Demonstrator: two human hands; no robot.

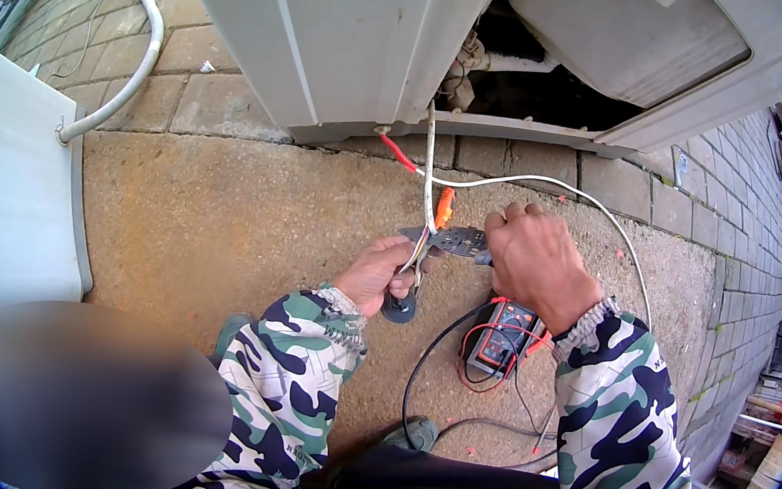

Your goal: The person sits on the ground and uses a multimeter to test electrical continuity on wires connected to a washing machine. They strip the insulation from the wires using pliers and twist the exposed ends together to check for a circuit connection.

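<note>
My left hand point(375, 272) is closed on the thin coloured wires point(421, 247) coming out of the cut end of a white cable point(429, 164). That cable hangs down from the open back of a white appliance point(363, 28). In my right hand point(538, 259) is a wire stripper point(457, 241), gripped by its handles, its flat grey jaws at the wires beside my left fingers. Just past the jaws is an orange object point(445, 204), partly hidden by cable and tool. A round black object point(399, 306), perhaps a tape roll, shows below my left fingers.
A multimeter point(505, 338) with red and black leads lies by my right forearm. A white cord with a red-wrapped joint point(399, 153) curves across the concrete point(202, 226). Left stands another white appliance point(2, 176) with a hose point(146, 56). A dark blurred shape point(75, 400) fills the lower left.
</note>
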